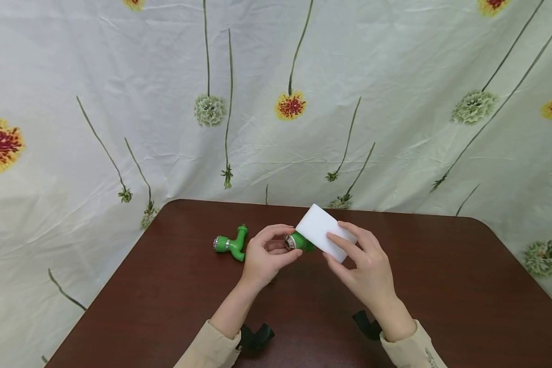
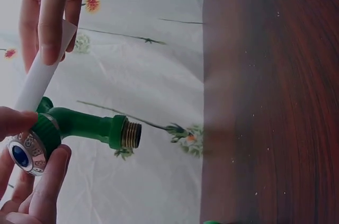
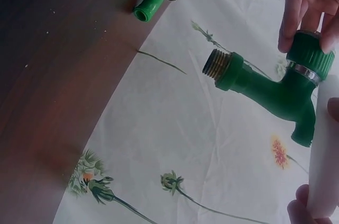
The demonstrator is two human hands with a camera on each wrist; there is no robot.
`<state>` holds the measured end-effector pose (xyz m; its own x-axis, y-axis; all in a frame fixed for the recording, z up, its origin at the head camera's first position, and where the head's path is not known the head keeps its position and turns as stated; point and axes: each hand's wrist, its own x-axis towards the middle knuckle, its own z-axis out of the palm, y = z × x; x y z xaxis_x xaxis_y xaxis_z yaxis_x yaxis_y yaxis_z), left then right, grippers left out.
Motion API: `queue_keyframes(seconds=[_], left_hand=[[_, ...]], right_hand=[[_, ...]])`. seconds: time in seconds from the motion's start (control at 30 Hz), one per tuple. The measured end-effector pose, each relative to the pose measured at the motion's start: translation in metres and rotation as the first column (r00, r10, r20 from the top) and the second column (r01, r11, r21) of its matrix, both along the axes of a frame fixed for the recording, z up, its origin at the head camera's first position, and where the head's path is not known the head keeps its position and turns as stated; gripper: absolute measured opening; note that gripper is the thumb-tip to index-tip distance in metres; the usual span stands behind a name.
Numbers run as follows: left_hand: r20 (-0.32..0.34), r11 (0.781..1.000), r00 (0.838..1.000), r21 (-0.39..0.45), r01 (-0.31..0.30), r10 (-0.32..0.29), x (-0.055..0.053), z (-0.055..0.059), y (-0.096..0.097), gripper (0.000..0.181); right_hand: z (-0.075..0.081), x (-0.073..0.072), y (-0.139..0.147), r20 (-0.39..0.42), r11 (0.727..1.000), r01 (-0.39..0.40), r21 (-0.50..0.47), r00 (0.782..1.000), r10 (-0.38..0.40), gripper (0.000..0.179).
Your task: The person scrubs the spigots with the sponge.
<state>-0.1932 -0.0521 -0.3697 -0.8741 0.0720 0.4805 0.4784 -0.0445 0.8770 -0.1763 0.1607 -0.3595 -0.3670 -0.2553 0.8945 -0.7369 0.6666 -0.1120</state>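
My left hand [image 1: 267,258] pinches a green faucet [image 1: 300,241] by its ribbed knob, between thumb and fingers, above the table. In the left wrist view the knob's silver face has a blue centre, and the faucet's brass threaded end [image 2: 132,135] points away from the hand. My right hand [image 1: 370,268] grips a flat white sponge [image 1: 319,229], thumb on one side and fingers on the other. In the right wrist view the sponge [image 3: 324,155] stands right beside the faucet's spout [image 3: 303,128]. The head view has the sponge covering part of the faucet.
A second green faucet [image 1: 232,245] lies on the dark brown table [image 1: 165,306], left of my left hand. Black curved pieces [image 1: 257,337] show by both wrists. Behind the table's far edge hangs a white flowered cloth [image 1: 257,143].
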Motion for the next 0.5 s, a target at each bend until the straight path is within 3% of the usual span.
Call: queue_keyframes(seconds=[0.13, 0.33, 0.5], left_hand=[[0.031, 1.000, 0.999, -0.013, 0.008, -0.008, 0.0011, -0.0011, 0.0003, 0.039], [0.047, 0.997, 0.998, -0.065, -0.032, 0.035, 0.0009, -0.0016, 0.0014, 0.036], [0.067, 0.997, 0.997, -0.067, -0.043, 0.048, 0.0003, -0.0004, 0.0025, 0.036]], right_hand=[[-0.0024, -0.0002, 0.0011, 0.046, 1.000, 0.005, 0.012, 0.999, -0.005, 0.032], [-0.0042, 0.0016, 0.0030, 0.172, 0.998, 0.042, 0.038, 0.984, -0.048, 0.033], [-0.0038, 0.0021, 0.0027, 0.200, 0.998, 0.044, 0.037, 0.978, -0.051, 0.035]])
